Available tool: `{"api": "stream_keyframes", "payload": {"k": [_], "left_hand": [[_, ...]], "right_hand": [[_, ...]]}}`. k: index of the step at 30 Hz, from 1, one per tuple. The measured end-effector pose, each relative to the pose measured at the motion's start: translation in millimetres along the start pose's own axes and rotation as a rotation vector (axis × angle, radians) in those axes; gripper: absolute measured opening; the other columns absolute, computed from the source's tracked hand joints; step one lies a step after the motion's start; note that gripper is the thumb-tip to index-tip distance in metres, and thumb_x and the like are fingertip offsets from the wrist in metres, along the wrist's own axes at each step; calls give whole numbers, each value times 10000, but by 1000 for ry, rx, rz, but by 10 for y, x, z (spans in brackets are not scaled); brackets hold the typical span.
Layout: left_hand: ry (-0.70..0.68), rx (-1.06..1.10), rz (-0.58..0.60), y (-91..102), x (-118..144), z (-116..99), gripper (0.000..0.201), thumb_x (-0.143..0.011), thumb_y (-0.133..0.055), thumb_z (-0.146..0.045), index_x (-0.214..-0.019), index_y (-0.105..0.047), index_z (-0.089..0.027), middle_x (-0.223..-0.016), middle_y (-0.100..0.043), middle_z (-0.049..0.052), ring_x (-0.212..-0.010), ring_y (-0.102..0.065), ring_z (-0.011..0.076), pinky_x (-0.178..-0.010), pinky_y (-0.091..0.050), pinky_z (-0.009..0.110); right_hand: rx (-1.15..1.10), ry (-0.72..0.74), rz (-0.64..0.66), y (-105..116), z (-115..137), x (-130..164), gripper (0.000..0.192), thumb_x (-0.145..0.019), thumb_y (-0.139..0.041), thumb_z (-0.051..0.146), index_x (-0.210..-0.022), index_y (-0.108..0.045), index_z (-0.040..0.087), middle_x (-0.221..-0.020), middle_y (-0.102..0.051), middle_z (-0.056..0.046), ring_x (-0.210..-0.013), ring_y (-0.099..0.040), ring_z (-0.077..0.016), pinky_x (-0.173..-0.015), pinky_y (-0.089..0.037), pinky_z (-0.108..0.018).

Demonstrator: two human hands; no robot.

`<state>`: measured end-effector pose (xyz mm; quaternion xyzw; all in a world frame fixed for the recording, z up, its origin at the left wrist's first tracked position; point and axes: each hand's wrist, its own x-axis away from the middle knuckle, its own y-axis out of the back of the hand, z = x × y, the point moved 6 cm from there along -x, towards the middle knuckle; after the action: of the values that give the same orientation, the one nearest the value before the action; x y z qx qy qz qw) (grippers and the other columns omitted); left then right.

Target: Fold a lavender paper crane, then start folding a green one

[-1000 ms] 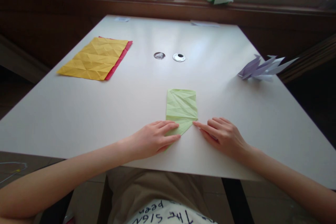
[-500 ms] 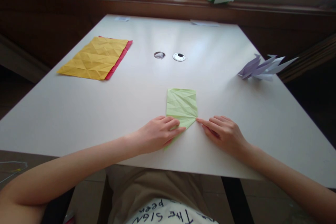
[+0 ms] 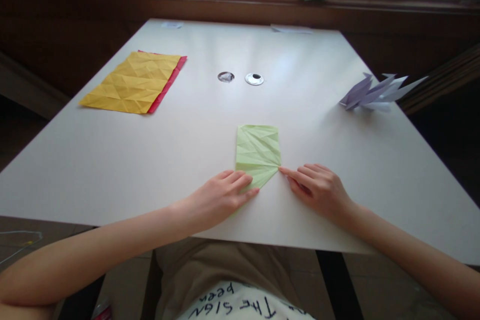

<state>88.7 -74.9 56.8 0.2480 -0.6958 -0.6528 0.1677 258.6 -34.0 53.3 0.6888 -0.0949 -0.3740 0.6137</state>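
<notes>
Your left hand [image 3: 217, 199]: flat, fingers pressing green paper [image 3: 258, 152] | your right hand [image 3: 318, 191]: fingertip on its right corner, holding nothing | table [image 3: 112, 160] beneath.

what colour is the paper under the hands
Light green paper, creased, under the left hand and touched by the right hand; head view.

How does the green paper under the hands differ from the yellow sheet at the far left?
The green paper is narrower, with its near end folded to a point; the yellow sheet is a wider, full rectangle. The left hand presses flat on the green paper and the right hand fingers its corner; nothing touches the yellow sheet. The yellow sheet lies on a red sheet; the green paper lies on the table. Both are creased.
</notes>
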Motion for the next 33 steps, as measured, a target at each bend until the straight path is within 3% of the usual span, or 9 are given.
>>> {"api": "stream_keyframes", "payload": {"k": [6,13,24,30,33], "left_hand": [[-6,-23,18,49,132,-87,299,-899,-340,-131,-1144,-510,-135,-1047,-524,94,-1028,-478,216,-891,-400,336],[20,94,31,82,294,-112,269,-890,-374,-141,-1106,-532,-169,-1020,-538,88,-1012,-486,203,-877,-424,337],[86,208,54,41,567,-157,377,-821,-399,-34,-1153,-495,-183,-1070,-524,79,-1040,-466,190,-887,-433,324],[103,195,-165,199,472,-191,203,-806,-413,-37,-845,-577,-151,-989,-574,63,-941,-513,178,-803,-447,302],[141,131,-194,203,323,-165,182,-839,-417,-107,-940,-563,-146,-1014,-581,70,-931,-526,182,-783,-456,308]], "right_hand": [[21,-4,-5,13,8,-7,214,-822,-506,147,-971,-660,140,-558,-555,4,-551,-493,-114,-596,-382,-259],[24,-5,15,7,7,0,220,-834,-486,157,-975,-654,149,-558,-557,0,-551,-491,-114,-598,-382,-256],[19,-2,11,14,13,1,208,-822,-511,151,-968,-658,144,-568,-565,-3,-557,-493,-119,-595,-375,-260],[63,19,15,-4,68,1,217,-830,-495,160,-993,-637,134,-600,-594,-12,-578,-511,-129,-615,-375,-272],[143,28,23,32,174,-31,196,-825,-502,169,-956,-640,122,-573,-580,-11,-562,-508,-138,-604,-362,-287]]}}
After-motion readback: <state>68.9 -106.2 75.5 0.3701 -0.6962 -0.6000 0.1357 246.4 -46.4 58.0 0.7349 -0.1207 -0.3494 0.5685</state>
